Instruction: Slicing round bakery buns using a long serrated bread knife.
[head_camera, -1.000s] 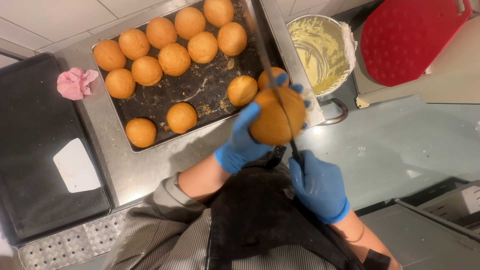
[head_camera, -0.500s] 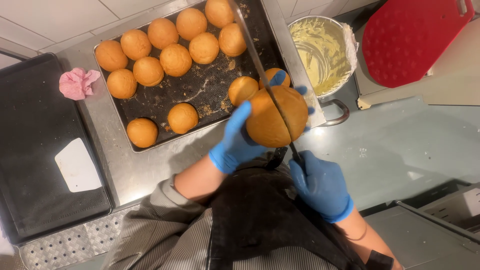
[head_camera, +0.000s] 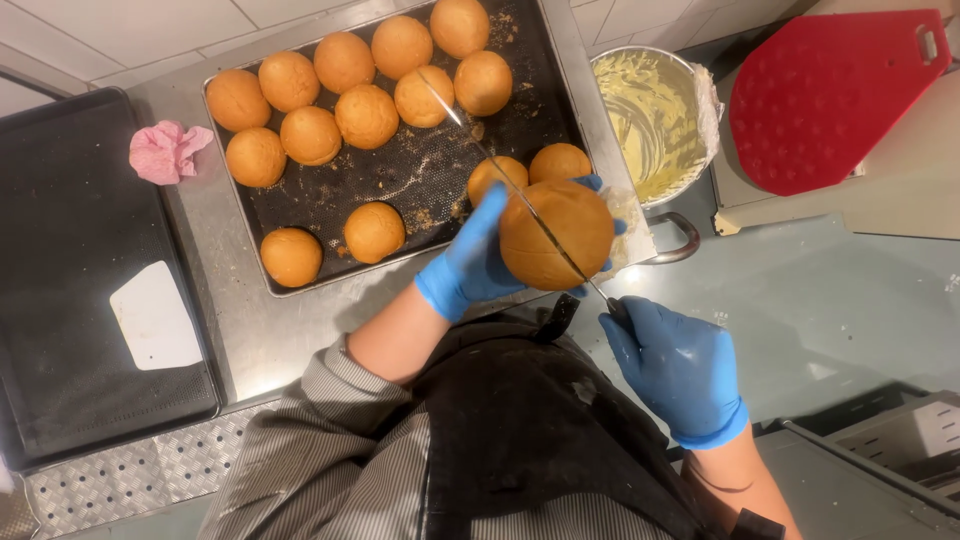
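While the left hand (head_camera: 480, 265), in a blue glove, curls around a round golden bun (head_camera: 556, 235) and holds it up in front of the apron, the right hand (head_camera: 675, 365) is closed around the handle of a long thin knife (head_camera: 520, 195). Its blade lies across the top of the bun and runs on diagonally over the baking tray (head_camera: 400, 190), its tip above the upper row of buns.

That dark tray holds 12 more buns (head_camera: 365, 115); 2 of them sit just behind the held bun, near the tray's right edge. Crumbed bare patches lie open in the tray's middle and lower right.

Just right of the tray, a metal pot of pale cream (head_camera: 655, 120) stands close to the knife hand, its handle pointing toward the person. Farther right lies a red cutting board (head_camera: 835, 100). Left of the tray, a crumpled pink cloth (head_camera: 165, 150) rests on the steel counter beside a large black tray (head_camera: 70, 250) carrying a white scraper (head_camera: 155, 315).
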